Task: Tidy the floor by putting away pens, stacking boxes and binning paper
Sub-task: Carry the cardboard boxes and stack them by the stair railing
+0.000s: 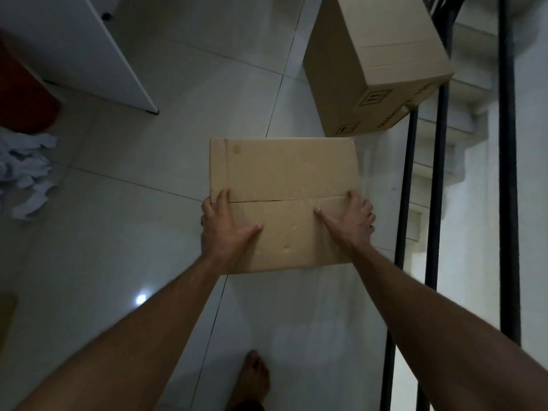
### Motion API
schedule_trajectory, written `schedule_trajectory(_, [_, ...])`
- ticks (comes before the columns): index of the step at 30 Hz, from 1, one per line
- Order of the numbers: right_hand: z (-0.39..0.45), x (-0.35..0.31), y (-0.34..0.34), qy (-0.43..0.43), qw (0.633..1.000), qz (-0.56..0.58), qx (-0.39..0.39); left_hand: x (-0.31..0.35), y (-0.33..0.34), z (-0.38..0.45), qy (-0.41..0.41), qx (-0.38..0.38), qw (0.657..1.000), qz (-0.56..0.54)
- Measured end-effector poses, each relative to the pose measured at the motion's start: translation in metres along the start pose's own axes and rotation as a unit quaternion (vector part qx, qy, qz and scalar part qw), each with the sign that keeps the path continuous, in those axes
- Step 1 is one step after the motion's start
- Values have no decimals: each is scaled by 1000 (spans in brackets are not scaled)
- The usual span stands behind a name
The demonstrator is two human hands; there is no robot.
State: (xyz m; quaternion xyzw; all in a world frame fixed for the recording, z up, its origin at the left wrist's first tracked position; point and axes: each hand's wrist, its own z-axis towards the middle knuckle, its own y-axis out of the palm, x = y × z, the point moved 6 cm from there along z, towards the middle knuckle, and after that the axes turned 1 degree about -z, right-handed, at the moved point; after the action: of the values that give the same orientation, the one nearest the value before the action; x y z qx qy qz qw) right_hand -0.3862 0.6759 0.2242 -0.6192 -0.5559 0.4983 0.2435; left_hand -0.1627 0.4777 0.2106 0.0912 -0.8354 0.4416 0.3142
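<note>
Cardboard box (281,203) at centre, clamped between left hand (225,229) and right hand (353,221), fingers wrapped over side edges, thumbs flat on top. Larger box (373,63) at 1 o'clock beside black railing (433,203). Risk: side-only grip slips; off-centre stacking tips box toward stairwell.

Both arms are reaching straight out, left hand (224,224) and right hand (352,218) gripping opposite sides, thumbs lying on top.
</note>
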Motion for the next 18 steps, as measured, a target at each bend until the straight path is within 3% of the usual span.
schedule_trajectory(9, [-29, -29, -31, -21, 1000, 16, 5, 13, -48, -22, 0, 12, 1000, 6])
schedule_trajectory(18, [-108, -115, -118, -85, 996, 22, 0, 45, -178, -86, -11, 47, 999, -18])
